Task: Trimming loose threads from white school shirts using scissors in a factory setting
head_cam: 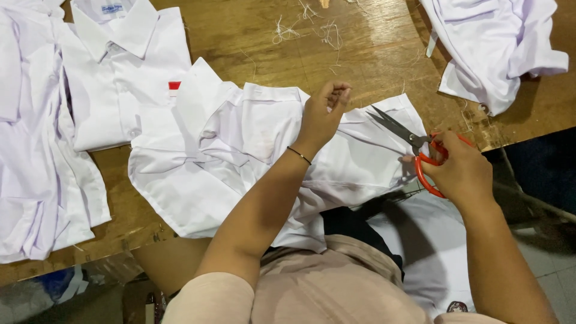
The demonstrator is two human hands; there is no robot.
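A white shirt (240,150) lies spread on the wooden table in front of me, part of it hanging over the near edge. My left hand (321,114) rests on its upper middle with fingers curled in, pinching something too small to make out, perhaps a thread. My right hand (459,171) grips scissors (414,144) with orange handles. Their dark blades are parted and point up-left over the shirt's right edge, a short way from my left hand.
A folded white collared shirt (117,72) and a pile of white cloth (30,150) lie at the left. Another crumpled white garment (498,48) sits at the top right. Loose thread scraps (306,30) litter the wooden table (372,54). More white fabric (429,252) lies on my lap.
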